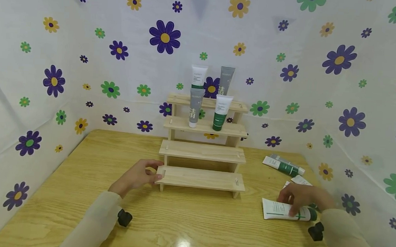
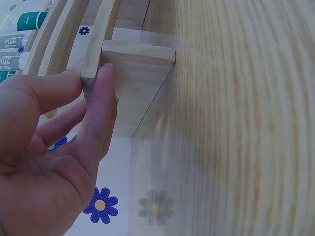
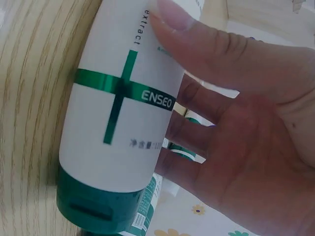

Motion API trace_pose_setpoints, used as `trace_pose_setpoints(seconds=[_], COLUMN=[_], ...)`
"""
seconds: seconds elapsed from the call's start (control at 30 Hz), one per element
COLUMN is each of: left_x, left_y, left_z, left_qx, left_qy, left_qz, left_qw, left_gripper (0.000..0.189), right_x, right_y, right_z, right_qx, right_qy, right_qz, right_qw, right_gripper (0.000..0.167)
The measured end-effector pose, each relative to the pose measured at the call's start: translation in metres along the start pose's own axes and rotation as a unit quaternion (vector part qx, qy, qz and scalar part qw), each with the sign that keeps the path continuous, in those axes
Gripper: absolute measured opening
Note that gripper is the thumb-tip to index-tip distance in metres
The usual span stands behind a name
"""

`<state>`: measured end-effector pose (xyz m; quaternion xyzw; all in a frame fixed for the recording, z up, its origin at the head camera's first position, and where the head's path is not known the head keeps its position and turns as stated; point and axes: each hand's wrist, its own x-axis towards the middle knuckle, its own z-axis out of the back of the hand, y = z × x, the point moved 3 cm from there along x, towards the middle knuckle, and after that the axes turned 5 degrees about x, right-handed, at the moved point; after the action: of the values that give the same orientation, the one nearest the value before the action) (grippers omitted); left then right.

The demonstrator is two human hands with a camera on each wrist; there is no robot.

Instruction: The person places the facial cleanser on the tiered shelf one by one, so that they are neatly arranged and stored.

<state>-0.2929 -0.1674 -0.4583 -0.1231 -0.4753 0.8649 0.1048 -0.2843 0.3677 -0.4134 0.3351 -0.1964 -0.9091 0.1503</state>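
A stepped wooden display rack [image 1: 200,178] stands on the table. My left hand [image 1: 137,177] pinches the left end of its lowest shelf board [image 2: 101,42] between thumb and fingers. On the right, my right hand [image 1: 303,198] holds a white squeeze tube [image 1: 277,209] with a green cap [image 3: 98,201], lying sideways at the tabletop. In the right wrist view the thumb presses its printed face, with the other fingers behind it. The rack's second shelf from the top carries a grey tube [image 1: 195,106] and a white-and-green tube [image 1: 221,111], both upright on their caps.
A white tube [image 1: 199,75] and a grey tube [image 1: 226,80] stand on the top shelf. More tubes [image 1: 283,166] lie on the table at the right, some partly hidden by my right hand. Flower-patterned cloth [image 1: 130,67] encloses the wooden table [image 1: 193,220] at the back and sides.
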Motion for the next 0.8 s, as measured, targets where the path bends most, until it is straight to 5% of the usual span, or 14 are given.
trace_pose_setpoints(seconds=[0.37, 0.67, 0.8], left_x=[0.0, 0.0, 0.0], left_y=[0.0, 0.0, 0.0], left_z=[0.001, 0.0, 0.0], left_qx=[-0.006, -0.003, -0.002], left_qy=[0.002, -0.001, 0.0], left_qz=[-0.004, -0.002, -0.004], left_qw=[1.0, 1.0, 1.0], left_gripper=[0.05, 0.049, 0.049], right_x=[0.011, 0.013, 0.009], right_y=[0.009, 0.021, 0.025], right_z=[0.002, 0.023, 0.028], right_qx=[0.031, 0.016, 0.028], right_qy=[-0.039, -0.093, -0.109], right_qz=[0.034, 0.126, 0.108], right_qw=[0.9982, 0.9875, 0.9878], right_gripper=[0.034, 0.038, 0.044])
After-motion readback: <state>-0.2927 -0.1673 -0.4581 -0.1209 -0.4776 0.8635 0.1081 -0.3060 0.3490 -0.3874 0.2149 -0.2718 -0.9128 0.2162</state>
